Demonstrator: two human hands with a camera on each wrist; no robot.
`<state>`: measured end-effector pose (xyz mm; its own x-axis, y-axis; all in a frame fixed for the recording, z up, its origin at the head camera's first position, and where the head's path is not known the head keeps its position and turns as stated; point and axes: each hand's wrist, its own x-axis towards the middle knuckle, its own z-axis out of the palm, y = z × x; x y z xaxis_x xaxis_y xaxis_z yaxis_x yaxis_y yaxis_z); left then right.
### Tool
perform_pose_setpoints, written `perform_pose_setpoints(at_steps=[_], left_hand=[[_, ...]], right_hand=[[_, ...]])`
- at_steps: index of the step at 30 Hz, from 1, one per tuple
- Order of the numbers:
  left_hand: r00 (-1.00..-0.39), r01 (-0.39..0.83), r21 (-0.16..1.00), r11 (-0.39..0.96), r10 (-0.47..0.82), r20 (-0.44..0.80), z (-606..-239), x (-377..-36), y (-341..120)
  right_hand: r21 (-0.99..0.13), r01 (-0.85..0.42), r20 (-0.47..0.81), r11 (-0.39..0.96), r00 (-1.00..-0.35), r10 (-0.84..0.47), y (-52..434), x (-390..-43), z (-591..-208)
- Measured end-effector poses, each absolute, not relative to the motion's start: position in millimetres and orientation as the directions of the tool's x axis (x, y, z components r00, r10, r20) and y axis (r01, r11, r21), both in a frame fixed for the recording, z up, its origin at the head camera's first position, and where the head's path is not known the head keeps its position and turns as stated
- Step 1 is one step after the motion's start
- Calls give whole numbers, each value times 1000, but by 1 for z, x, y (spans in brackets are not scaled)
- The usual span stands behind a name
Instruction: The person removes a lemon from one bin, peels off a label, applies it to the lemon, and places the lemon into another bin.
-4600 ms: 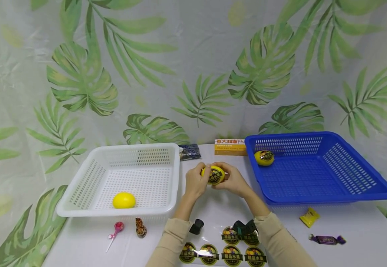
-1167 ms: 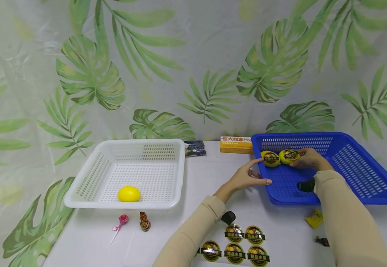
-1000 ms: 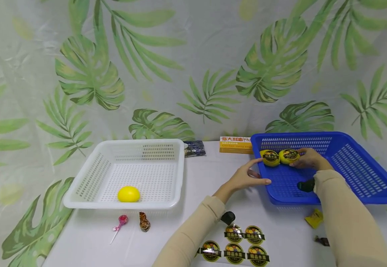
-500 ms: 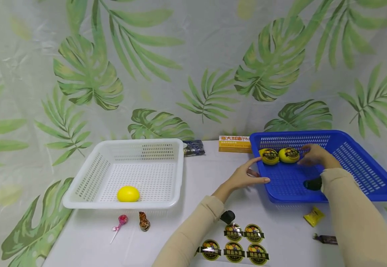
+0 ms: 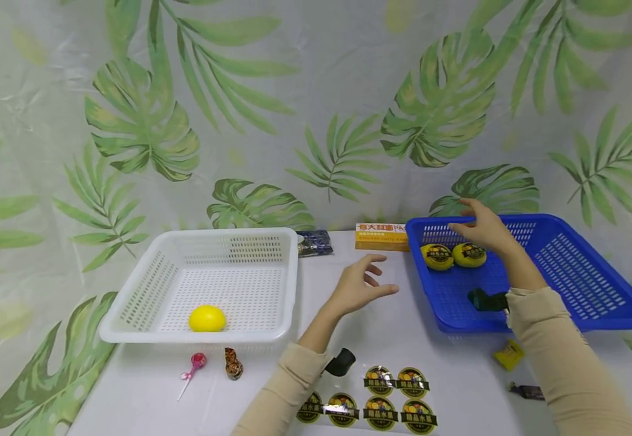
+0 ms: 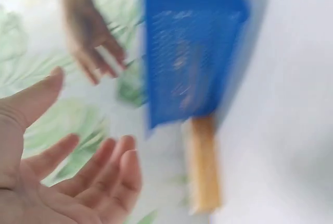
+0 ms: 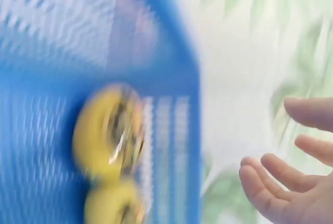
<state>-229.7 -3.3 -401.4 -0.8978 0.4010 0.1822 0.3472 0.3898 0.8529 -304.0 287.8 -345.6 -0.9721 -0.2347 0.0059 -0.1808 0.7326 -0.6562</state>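
Both hands hang wide and empty, the right hand (image 5: 479, 229) above two labelled yellow lemons (image 5: 453, 256) in the blue slotted plastic basket (image 5: 594, 284), the left hand (image 5: 358, 287) over the white bench (image 5: 348, 330)

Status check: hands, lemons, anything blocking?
Both hands open, empty: left hand over table, right hand above blue basket. Two stickered lemons inside. Nothing blocking.

Bright even light, soft shadows, head view sharp, wrist views motion-blurred
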Motion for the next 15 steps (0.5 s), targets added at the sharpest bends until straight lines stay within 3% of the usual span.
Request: perform_pose_setpoints(at_steps=[6, 10, 15], left_hand=[[-914, 354, 808, 471, 357, 193, -364, -217, -90], [-942, 303, 766, 566, 298, 153, -346, -214, -151], [-971, 200, 689, 697, 234, 45, -331, -216, -226]], right_hand=[[-799, -280, 79, 532, -926, -369, 208, -285, -344], [-855, -330, 149, 399, -895, -421, 161, -279, -354], [-901, -312, 142, 301, -869, -474, 108, -273, -375]])
